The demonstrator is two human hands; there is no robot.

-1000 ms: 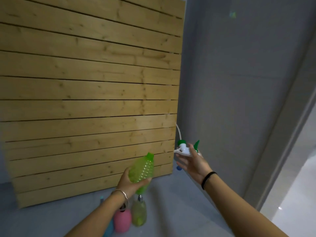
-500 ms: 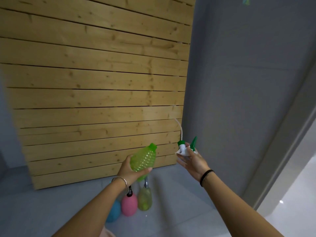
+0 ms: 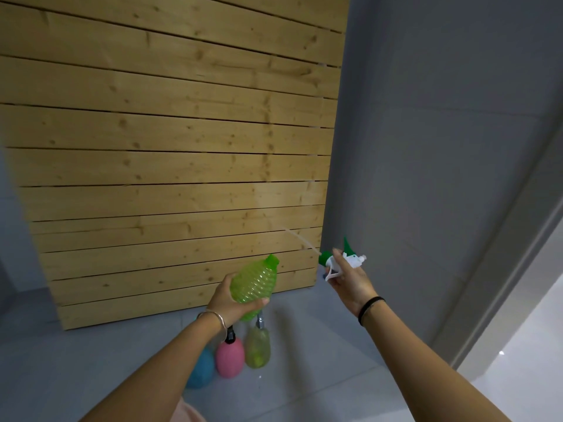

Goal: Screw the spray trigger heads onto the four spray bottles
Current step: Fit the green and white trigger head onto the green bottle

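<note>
Trigger head [image 3: 342,259] now tipped sideways, dip tube aimed toward open neck of green bottle [image 3: 255,283]. Left hand [image 3: 233,301] wrapped around bottle, right hand [image 3: 350,283] pinching head; parts apart. Three bottles [image 3: 230,356] on floor [image 3: 320,376] appear capped; last one unscrewed.
</note>
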